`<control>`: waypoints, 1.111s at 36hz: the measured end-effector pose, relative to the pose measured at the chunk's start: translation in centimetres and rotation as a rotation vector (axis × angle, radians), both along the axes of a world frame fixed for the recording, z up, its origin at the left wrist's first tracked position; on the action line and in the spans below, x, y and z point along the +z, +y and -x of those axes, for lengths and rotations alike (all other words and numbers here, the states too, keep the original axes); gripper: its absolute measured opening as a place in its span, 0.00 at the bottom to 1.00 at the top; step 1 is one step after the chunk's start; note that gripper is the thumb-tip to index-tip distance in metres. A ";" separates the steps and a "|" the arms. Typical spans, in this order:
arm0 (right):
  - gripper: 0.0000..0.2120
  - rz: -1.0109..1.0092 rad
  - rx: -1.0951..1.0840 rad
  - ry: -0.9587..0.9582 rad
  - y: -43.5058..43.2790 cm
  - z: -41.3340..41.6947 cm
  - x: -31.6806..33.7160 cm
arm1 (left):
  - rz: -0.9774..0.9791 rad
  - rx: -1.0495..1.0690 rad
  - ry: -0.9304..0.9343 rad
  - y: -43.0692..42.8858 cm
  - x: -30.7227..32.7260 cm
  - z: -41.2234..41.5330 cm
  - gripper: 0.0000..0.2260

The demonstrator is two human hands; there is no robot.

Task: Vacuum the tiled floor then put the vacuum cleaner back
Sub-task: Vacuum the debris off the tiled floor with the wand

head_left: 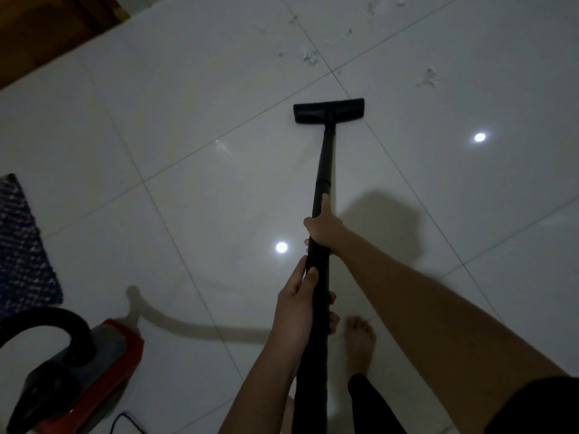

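Note:
A black vacuum wand (324,164) runs from my hands out to a flat black floor head (329,110) resting on the white tiled floor (188,120). My right hand (324,225) grips the wand higher up, thumb along the tube. My left hand (297,303) grips it lower, nearer my body. The red and black vacuum body (84,371) with its curved black handle sits on the floor at the lower left. Small scraps of debris (427,78) lie on the tiles beyond the floor head.
A dark patterned mat (22,245) lies at the left edge. Brown wooden furniture (40,32) fills the top left corner. A black cord (125,422) trails by the vacuum body. My bare feet (360,343) stand under the wand.

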State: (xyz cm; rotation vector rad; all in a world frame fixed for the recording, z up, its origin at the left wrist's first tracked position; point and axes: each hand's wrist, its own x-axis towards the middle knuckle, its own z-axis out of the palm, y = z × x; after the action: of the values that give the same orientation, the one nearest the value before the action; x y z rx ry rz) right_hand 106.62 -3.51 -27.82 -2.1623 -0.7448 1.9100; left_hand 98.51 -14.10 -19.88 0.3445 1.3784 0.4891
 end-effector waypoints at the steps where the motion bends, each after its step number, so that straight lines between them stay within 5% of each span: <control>1: 0.38 0.010 0.001 0.010 -0.8 0.4 0.3 | -0.005 -0.009 -0.001 -0.7 0.6 0.6 0.15; 15: 0.37 0.044 0.042 0.047 -3.5 5.3 1.6 | 0.033 0.069 -0.015 -3.0 3.4 4.7 0.12; 40: 0.39 -0.004 0.208 -0.039 19.7 3.8 -2.3 | -0.039 0.233 -0.047 18.3 -1.5 3.0 0.11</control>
State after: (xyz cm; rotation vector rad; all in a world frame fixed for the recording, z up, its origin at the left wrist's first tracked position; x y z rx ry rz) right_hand 102.82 16.21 -30.16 -2.2025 -1.0155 1.9632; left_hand 95.50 4.23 -21.39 0.2032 1.3712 0.7132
